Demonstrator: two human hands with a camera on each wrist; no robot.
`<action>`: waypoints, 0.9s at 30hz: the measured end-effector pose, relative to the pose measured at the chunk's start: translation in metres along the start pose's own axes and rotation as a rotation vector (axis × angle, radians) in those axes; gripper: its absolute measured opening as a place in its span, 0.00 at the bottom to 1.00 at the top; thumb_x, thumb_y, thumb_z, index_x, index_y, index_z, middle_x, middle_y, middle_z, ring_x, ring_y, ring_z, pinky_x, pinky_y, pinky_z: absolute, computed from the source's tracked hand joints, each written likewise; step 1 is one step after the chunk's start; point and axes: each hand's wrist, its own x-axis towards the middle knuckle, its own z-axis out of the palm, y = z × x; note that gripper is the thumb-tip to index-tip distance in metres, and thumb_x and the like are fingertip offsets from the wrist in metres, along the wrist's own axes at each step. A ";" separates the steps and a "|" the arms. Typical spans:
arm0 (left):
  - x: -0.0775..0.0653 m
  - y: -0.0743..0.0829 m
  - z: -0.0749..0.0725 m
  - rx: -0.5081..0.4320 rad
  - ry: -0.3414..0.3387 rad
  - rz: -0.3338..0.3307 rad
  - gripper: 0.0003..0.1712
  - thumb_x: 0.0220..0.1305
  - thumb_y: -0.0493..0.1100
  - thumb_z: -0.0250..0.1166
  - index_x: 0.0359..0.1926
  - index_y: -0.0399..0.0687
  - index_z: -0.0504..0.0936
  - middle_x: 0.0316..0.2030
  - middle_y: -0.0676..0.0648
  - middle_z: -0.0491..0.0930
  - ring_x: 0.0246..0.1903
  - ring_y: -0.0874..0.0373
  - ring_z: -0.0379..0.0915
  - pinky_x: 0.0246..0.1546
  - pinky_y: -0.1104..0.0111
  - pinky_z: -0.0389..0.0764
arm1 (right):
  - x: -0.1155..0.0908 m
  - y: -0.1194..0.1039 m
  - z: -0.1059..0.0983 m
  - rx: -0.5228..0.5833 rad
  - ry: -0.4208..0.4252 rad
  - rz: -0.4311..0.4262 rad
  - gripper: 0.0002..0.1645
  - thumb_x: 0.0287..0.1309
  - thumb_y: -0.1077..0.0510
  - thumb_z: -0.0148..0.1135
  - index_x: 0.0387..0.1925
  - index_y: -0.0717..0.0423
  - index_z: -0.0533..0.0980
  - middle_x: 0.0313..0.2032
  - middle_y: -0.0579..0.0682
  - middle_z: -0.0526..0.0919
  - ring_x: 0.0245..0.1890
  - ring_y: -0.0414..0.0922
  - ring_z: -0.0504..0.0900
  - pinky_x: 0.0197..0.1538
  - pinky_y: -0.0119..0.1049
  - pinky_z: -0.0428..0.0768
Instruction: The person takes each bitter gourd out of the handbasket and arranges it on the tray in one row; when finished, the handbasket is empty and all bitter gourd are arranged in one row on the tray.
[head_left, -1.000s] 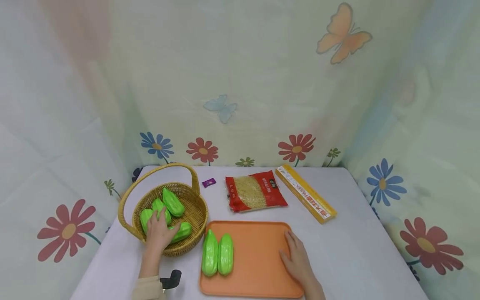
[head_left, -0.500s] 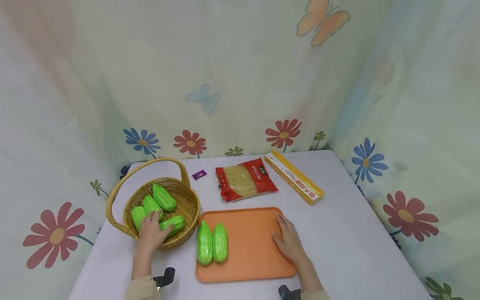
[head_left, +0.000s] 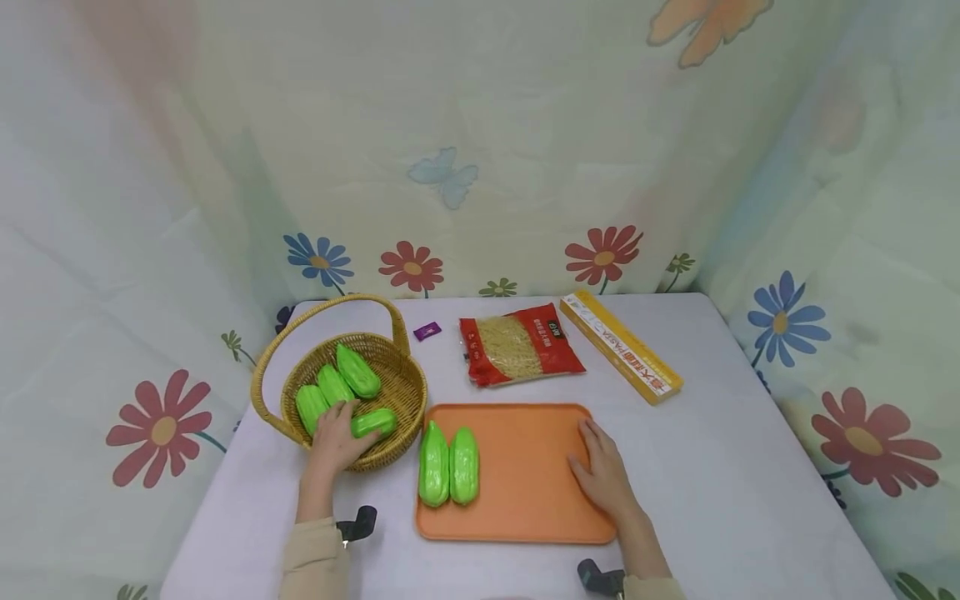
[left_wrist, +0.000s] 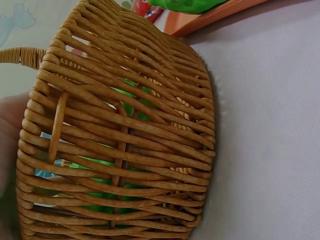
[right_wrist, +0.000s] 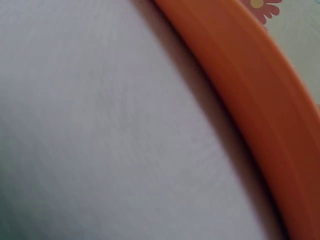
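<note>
Flowered cloth (head_left: 525,192) hung behind. The left hand (head_left: 336,437) pinched a green gourd (head_left: 375,422) in the wicker basket (head_left: 411,417) beneath it; the right hand (head_left: 606,477) lay outstretched on the orange tray (head_left: 532,479), seemingly steadying it.

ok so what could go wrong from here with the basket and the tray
The left hand reaches over the near rim of the wicker basket, so a wrist catching it might tip the basket.

That hand is at one end of the nearest green gourd; lifted off-centre, it could slip.

The right hand rests at the right edge of the orange tray; a push might shift the tray and roll its two gourds.
</note>
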 end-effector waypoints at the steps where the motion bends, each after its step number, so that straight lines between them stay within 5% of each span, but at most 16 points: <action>1: 0.000 0.000 0.000 0.001 0.003 -0.002 0.43 0.52 0.55 0.66 0.63 0.38 0.63 0.62 0.31 0.57 0.60 0.32 0.49 0.55 0.39 0.55 | 0.000 0.001 0.000 0.002 -0.004 0.003 0.37 0.50 0.63 0.63 0.61 0.71 0.61 0.60 0.68 0.62 0.57 0.63 0.61 0.57 0.57 0.60; 27: -0.003 0.003 0.007 0.040 0.028 -0.009 0.42 0.46 0.52 0.72 0.60 0.39 0.68 0.57 0.32 0.66 0.56 0.33 0.59 0.53 0.42 0.61 | -0.001 0.003 0.005 0.016 -0.041 0.040 0.38 0.51 0.62 0.62 0.62 0.70 0.59 0.61 0.66 0.59 0.59 0.64 0.58 0.56 0.59 0.58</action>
